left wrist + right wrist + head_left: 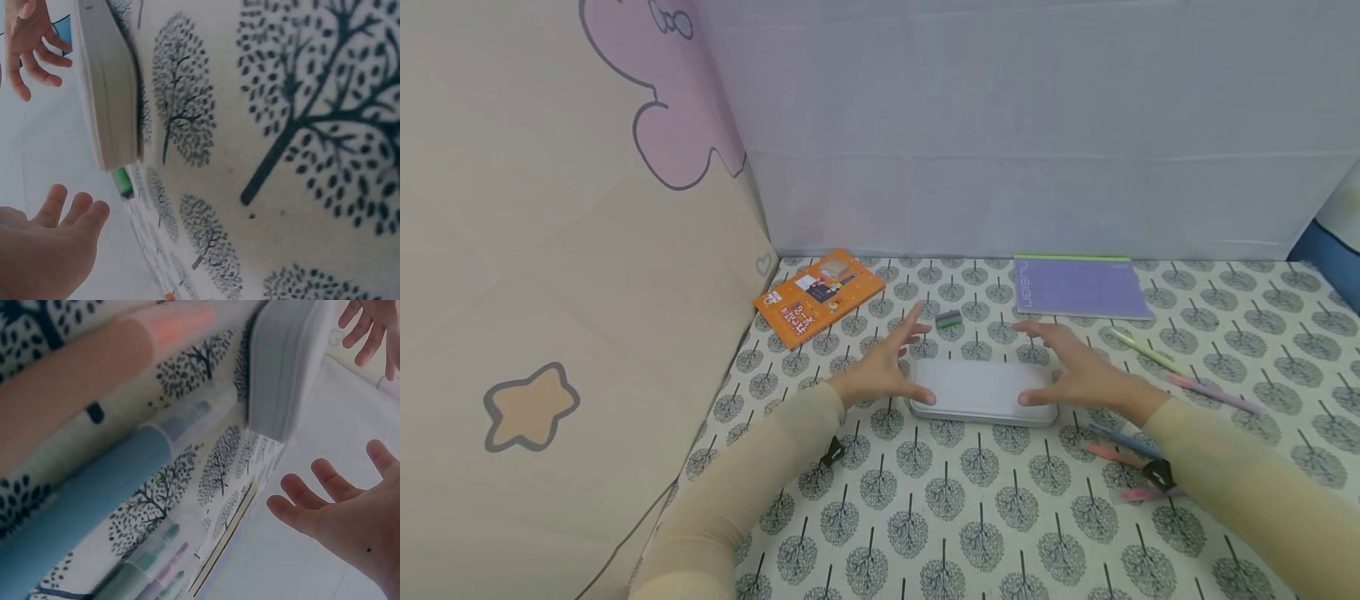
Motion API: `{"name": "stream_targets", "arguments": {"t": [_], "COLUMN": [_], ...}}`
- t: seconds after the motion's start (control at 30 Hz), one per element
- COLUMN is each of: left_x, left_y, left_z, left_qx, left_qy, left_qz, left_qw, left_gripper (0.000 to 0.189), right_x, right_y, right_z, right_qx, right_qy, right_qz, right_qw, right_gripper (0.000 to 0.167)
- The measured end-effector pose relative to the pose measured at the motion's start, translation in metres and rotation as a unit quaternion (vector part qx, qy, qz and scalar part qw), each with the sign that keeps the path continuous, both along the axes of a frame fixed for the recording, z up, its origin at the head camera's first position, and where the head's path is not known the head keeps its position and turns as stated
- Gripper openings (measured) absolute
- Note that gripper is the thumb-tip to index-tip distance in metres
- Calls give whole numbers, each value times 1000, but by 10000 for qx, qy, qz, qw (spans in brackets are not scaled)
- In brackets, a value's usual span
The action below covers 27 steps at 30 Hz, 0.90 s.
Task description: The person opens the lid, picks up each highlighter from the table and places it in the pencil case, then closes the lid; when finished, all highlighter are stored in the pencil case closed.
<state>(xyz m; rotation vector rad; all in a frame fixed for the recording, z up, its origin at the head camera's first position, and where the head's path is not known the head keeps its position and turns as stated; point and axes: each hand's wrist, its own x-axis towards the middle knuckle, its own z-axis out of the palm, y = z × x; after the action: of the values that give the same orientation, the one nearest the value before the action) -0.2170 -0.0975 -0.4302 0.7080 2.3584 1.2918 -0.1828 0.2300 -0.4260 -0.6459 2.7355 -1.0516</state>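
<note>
A flat, whitish pencil case (981, 390) with rounded corners lies closed on the tree-patterned cloth in front of the person. At its left end is the left hand (883, 368), fingers spread and thumb apart, the thumb tip overlapping the case's edge in the head view. Opposite it the right hand (1078, 372) spreads the same way at the right end. In the left wrist view, a gap shows between the left fingers (81, 209) and the case (109, 94). The right wrist view shows the right hand (350, 515) beside the case with nothing in its grasp.
Behind the case lies a small green-and-dark block (948, 319). An orange book (820, 297) is at the back left, a purple notebook (1078, 288) at the back right. Several pens lie to the right, including a yellow one (1148, 352) and a blue one (106, 500) near the right forearm.
</note>
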Motion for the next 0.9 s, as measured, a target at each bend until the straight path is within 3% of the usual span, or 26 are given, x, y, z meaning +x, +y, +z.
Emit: {"name": "stream_targets", "arguments": {"t": [0.3, 0.67, 0.9], "left_x": [8, 3, 1], "left_y": [4, 3, 5], "left_z": [-22, -26, -31], "left_qx": [-653, -1119, -1313], "left_qy": [-69, 240, 551], "left_qz": [-130, -509, -563], "left_qw": [9978, 9921, 9882], "left_gripper": [131, 119, 110], "right_x": [-4, -2, -2], "right_y": [-8, -12, -13], "right_z": [-17, -26, -31], "right_qx": [754, 793, 962], "right_qy": [116, 83, 227], "right_qz": [240, 469, 577], "right_qw": [9968, 9957, 9934], "right_gripper": [112, 112, 111]}}
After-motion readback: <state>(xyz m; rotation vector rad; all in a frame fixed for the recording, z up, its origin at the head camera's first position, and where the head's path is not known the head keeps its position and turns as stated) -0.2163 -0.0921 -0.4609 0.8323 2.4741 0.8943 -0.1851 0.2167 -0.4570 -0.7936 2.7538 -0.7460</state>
